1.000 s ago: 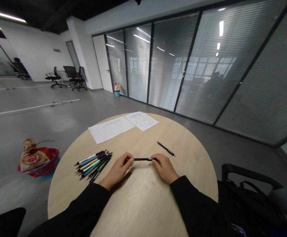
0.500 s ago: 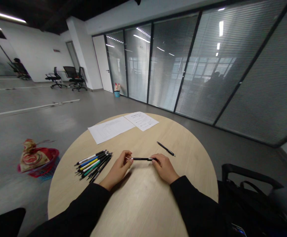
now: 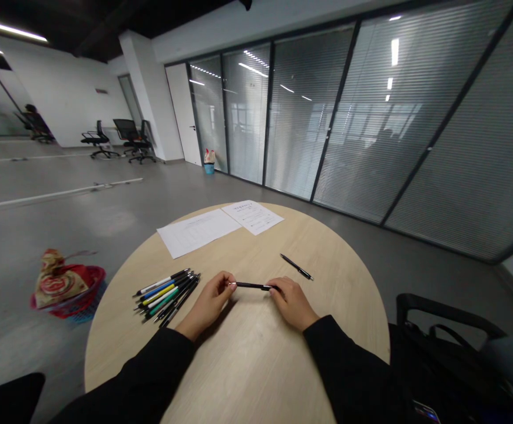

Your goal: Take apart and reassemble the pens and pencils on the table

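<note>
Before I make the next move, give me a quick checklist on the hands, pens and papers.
1. Left hand gripping the black pen: ok, thumb and fingers pinch its left end.
2. Right hand gripping it too: ok, at the other end.
3. Pen's right end in view: not ok, the fingers cover it.
4. Pen fully assembled: cannot tell, the fingers hide too much.
5. Loose pen apart from the hands: ok, it lies beyond the right hand.
6. Papers out of the way: ok, near the table's far edge.
</note>
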`<state>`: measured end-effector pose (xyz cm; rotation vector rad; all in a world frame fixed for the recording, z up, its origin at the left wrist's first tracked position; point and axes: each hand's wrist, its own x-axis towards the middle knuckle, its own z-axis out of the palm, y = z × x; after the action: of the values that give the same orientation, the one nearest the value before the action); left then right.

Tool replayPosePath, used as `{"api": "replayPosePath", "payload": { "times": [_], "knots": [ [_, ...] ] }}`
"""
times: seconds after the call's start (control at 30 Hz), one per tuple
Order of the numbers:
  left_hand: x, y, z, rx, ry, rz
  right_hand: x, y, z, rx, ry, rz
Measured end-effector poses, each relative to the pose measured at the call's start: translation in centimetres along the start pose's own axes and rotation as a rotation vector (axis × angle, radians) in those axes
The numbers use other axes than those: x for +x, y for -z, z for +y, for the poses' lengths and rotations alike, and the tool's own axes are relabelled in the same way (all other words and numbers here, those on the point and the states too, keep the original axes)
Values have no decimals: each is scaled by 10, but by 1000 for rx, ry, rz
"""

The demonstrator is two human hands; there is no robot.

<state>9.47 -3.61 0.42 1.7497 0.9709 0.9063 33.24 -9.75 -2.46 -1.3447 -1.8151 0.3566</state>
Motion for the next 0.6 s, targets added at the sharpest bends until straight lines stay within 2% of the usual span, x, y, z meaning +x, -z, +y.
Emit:
{"api": "replayPosePath", "payload": {
  "times": [0.17,0.37,0.6],
  "knots": [
    [0,-4,5,-226,30,40,0,0,-1,13,-15,-3],
    [2,-1,6,-55,61,55,-1,-2,-1,20,-8,0],
    [3,-1,-2,-150,-5,123,-1,-4,-2,5,-1,-27]
  ]
}}
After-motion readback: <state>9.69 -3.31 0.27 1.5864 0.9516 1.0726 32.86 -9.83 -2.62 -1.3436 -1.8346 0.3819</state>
